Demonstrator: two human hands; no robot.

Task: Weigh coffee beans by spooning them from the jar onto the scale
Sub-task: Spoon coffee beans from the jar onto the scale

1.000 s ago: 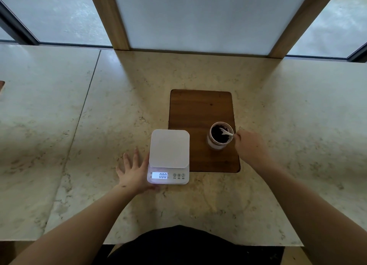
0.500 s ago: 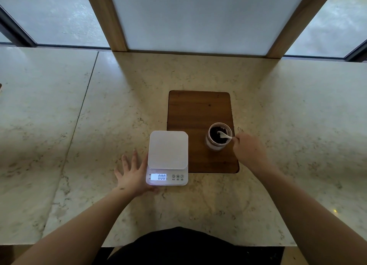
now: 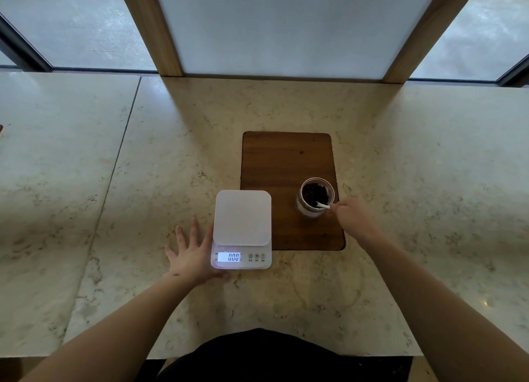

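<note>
Left hand (image 3: 191,258) flat with fingers spread on the marble desk (image 3: 143,181) against the white digital scale (image 3: 242,229), right hand (image 3: 354,218) fingers pinching a white plastic spoon (image 3: 323,205) in the open glass jar of dark coffee beans (image 3: 315,196), jar on the brown wooden board (image 3: 286,164)

So the scale (image 3: 242,229) is a small white one with a rounded square platform, nothing on it, lit display at the front reading 000 and three little round buttons beside that. It sits flat, its right side overlapping the wooden board's (image 3: 289,164) edge. The jar (image 3: 315,197) is clear glass, upright, lid off, on the board's right part, with dark coffee beans (image 3: 312,192) inside. A white spoon (image 3: 323,205) is dipped into the beans, handle leaning over the near right rim.
</note>
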